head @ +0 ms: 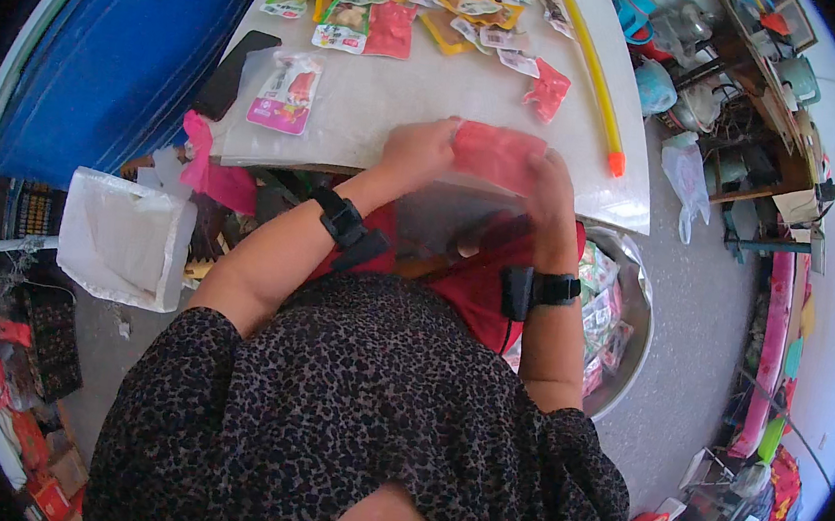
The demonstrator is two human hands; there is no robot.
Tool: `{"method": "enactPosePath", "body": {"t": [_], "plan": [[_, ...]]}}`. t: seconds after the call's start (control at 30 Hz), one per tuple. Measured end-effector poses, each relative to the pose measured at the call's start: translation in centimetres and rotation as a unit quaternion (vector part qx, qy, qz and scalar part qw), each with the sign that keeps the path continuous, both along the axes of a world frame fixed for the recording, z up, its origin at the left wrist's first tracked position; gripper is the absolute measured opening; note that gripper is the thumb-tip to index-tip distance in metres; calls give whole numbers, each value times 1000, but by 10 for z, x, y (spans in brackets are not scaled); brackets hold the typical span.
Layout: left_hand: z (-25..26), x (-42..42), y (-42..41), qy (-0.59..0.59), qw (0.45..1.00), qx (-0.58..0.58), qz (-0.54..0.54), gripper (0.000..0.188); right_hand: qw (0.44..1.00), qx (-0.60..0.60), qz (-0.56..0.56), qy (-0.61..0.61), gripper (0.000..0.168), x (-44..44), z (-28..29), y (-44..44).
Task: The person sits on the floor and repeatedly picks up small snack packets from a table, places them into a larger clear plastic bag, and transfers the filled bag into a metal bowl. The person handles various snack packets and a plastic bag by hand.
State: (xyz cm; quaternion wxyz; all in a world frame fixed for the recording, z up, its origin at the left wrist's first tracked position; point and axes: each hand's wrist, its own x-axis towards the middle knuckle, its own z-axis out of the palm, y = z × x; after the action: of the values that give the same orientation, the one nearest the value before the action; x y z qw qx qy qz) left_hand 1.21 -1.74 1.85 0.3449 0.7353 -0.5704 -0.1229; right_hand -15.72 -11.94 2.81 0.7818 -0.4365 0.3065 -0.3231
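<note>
Between my hands, just over the front edge of a white table (374,83), is a flat red plastic packet (494,156), slightly blurred. My left hand (419,149) grips its left end, and my right hand (551,187) grips its right end. Beyond my right hand, a smaller red packet (548,91) lies on the tabletop. To the left of my hands, a clear plastic bag (253,68) lies flat with a white and purple snack packet (286,93) in or on it. Farther back, several snack packets (343,16) in green, yellow and red are heaped together.
A yellow tube with an orange end (594,66) runs along the table's right side. A dark phone-like slab (236,73) lies at the left edge. On the floor stand a metal basin (636,342) of packets and a white foam box (125,240). Cluttered shelves (765,90) line the right.
</note>
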Motion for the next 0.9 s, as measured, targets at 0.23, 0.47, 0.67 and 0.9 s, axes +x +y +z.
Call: {"method": "enactPosePath", "body": {"t": [0.23,0.47,0.67,0.9], "plan": [[-7,-3,-3,-21,996,-76,-44,26,994,-44,-93,42,15,19,-32,1],[-10,5,0,-74,995,-3,-67,25,810,-505,74,289,18,26,-48,-5],[-3,-5,7,-64,994,-10,-90,28,780,-550,151,257,12,21,-66,-24],[-15,6,1,-67,995,-39,-55,31,647,-710,169,219,10,50,-23,-1]]}}
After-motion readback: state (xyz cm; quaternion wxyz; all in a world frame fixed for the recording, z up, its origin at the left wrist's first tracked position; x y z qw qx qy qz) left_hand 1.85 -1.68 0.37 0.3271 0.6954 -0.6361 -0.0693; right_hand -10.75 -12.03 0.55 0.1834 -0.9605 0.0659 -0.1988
